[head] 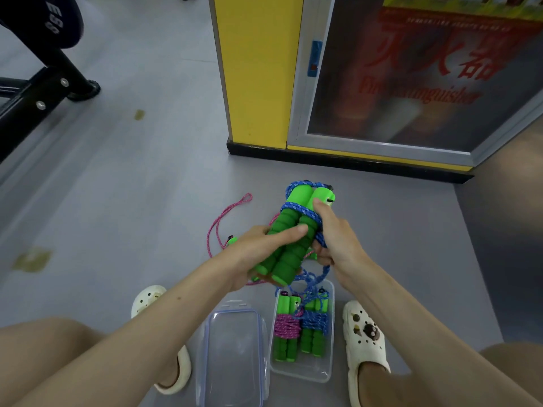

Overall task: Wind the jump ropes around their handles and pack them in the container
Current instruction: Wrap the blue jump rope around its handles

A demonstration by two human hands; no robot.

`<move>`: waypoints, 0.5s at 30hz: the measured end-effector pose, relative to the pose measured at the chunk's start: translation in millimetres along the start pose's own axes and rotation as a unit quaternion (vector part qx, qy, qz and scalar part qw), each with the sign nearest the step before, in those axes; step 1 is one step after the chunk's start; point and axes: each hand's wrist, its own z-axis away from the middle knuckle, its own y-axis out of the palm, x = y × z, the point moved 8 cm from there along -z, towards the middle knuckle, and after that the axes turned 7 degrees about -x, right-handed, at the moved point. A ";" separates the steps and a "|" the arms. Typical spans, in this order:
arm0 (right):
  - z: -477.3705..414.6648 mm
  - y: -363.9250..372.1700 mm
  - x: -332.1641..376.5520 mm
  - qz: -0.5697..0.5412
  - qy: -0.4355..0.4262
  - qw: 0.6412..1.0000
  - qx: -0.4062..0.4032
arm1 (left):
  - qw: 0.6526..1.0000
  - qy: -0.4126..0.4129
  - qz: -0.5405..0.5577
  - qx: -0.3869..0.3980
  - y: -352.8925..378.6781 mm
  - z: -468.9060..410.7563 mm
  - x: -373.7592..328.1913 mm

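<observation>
Here, the left hand (264, 248) grips a pair of green foam handles (283, 227) held side by side above the floor (132, 186), thumb across them. The right hand (335, 236) pinches the blue rope (296, 207), partly wound round the handles, with its slack hanging down. Below, a clear plastic container (302, 370) holds a pink-wound jump rope (286, 326) and a blue-wound jump rope (316, 320); its lid (235, 356) lies just beside it. A loose pink rope (223, 214) lies on the floor behind the left hand

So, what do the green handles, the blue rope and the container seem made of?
Green handles: probably soft foam, matte and ribbed. Blue rope: braided textile cord, speckled weave. Container: clear glossy hard plastic; wound ropes show through its wall.
</observation>
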 end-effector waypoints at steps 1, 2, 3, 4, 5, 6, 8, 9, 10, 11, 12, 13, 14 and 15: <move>-1.3 -0.1 -0.8 0.003 0.001 1.000 -0.004 | 1.000 -0.006 0.012 0.019 4.5 2.3 0.5; -1.7 0.3 -1.7 0.000 0.005 1.000 -0.004 | 0.999 -0.004 0.023 0.025 6.6 3.4 -1.0; -1.6 1.2 -2.8 -0.007 0.010 1.000 -0.002 | 0.999 0.001 0.037 0.024 6.4 3.7 -3.0; -1.0 1.9 -3.1 -0.016 0.015 1.000 0.001 | 0.999 0.011 0.050 0.020 5.1 2.8 -4.7; -0.4 1.9 -3.1 -0.028 0.020 0.999 0.001 | 0.998 0.021 0.059 0.019 4.8 3.1 -6.9; 0.1 1.4 -2.7 -0.043 0.024 0.999 0.000 | 0.997 0.031 0.064 0.022 5.8 3.8 -8.5; 0.4 0.7 -2.6 -0.073 0.029 0.997 0.004 | 0.996 0.041 0.070 0.033 8.8 5.0 -8.8; 0.4 1.2 -2.7 -0.081 0.030 0.996 0.011 | 0.996 0.043 0.073 0.037 9.2 5.1 -8.4; 0.3 2.5 -2.9 -0.085 0.031 0.996 0.021 | 0.995 0.046 0.076 0.040 9.2 5.0 -8.5; -0.1 3.6 -3.6 -0.088 0.031 0.995 0.031 | 0.995 0.048 0.077 0.041 8.3 4.8 -8.8; -0.5 4.8 -4.2 -0.091 0.033 0.995 0.039 | 0.995 0.050 0.076 0.042 7.7 4.5 -8.9; -1.0 5.3 -4.5 -0.091 0.032 0.994 0.046 | 0.995 0.050 0.076 0.043 7.5 4.9 -9.0; -1.3 5.7 -3.9 -0.088 0.030 0.994 0.054 | 0.995 0.051 0.078 0.042 7.7 5.7 -9.5; -1.7 6.0 -2.7 -0.082 0.025 0.994 0.062 | 0.994 0.052 0.083 0.040 7.7 6.4 -10.3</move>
